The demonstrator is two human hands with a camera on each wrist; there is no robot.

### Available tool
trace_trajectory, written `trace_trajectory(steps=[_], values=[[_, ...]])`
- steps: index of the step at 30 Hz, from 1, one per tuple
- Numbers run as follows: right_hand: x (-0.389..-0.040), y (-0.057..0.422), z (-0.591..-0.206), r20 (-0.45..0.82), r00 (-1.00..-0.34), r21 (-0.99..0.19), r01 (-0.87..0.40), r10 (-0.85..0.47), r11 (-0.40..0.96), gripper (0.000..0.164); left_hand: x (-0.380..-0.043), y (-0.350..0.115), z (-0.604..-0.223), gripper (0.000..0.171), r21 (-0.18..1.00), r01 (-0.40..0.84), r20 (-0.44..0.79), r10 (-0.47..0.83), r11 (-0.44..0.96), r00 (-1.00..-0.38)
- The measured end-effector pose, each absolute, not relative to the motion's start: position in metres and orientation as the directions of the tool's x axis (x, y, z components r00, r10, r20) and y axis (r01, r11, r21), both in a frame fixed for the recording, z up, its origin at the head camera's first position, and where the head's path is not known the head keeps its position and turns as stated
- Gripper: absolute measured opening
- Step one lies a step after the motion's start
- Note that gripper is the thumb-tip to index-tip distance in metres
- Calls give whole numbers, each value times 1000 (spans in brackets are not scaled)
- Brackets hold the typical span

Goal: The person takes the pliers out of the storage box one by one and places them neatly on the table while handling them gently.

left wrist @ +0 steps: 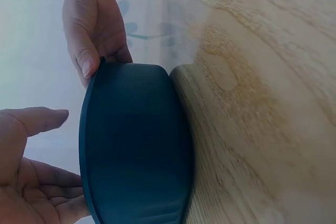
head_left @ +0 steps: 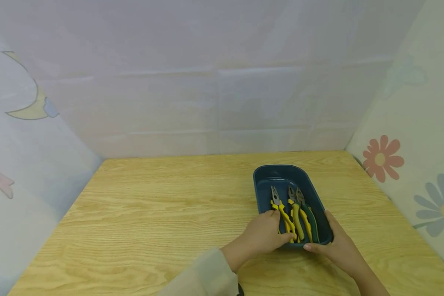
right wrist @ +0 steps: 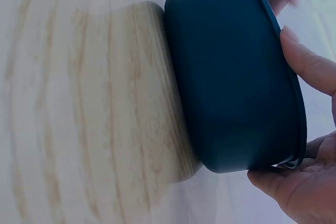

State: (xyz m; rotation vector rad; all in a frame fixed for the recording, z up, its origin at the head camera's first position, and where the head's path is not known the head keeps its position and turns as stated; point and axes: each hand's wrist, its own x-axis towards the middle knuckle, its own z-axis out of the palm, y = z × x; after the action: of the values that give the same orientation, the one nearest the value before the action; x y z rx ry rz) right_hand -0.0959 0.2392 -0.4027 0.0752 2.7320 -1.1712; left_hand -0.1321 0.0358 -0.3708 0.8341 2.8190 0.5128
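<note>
A dark blue plastic bin [head_left: 270,179] stands on the table with several pliers lying in it, jaws pointing away. My left hand [head_left: 263,232] reaches over the near left rim, its fingers at the handles of the leftmost yellow-and-black pliers [head_left: 276,198]. In the left wrist view, that hand's thumb [left wrist: 44,120] stands well apart from its fingers. My right hand [head_left: 338,248] grips the bin's near right corner, thumb at the front rim and fingers along the side. Beside the leftmost pliers lie yellowish-handled pliers [head_left: 297,220] and green-handled pliers [head_left: 310,218]. The left fingertips are partly hidden.
The wood-grain table [head_left: 151,209] extends to the left of the bin. A pale sheet [head_left: 214,102] hangs behind it, and printed sheets with flowers [head_left: 380,159] and a moon [head_left: 31,111] stand at the sides.
</note>
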Motion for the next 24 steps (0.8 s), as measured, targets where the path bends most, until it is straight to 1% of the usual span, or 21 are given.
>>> trace_trajectory(steps=[2,6,7,10,12,18,24], values=[[-95,239,-403,-180,-984,-717,121,-15,686,114,-134,38,-371,59,335,509,-42,552,793,-833],[-95,239,-404,-191,-982,-722,135,-7,679,114,-137,43,-373,29,315,524,-11,556,791,-831],[-95,239,-404,-192,-981,-722,137,-6,678,114,-137,44,-373,26,317,526,-5,556,789,-831],[-95,239,-405,-194,-981,-726,140,-5,673,114,-138,48,-374,38,288,529,7,551,798,-834],[-95,239,-405,-197,-980,-729,145,-2,669,114,-140,51,-374,41,264,520,3,539,812,-842],[-95,240,-406,-198,-980,-733,148,-1,664,114,-144,61,-377,36,178,468,-23,480,865,-877],[-95,240,-405,-189,-982,-730,142,2,669,115,-147,67,-380,34,84,482,-1,484,872,-875]])
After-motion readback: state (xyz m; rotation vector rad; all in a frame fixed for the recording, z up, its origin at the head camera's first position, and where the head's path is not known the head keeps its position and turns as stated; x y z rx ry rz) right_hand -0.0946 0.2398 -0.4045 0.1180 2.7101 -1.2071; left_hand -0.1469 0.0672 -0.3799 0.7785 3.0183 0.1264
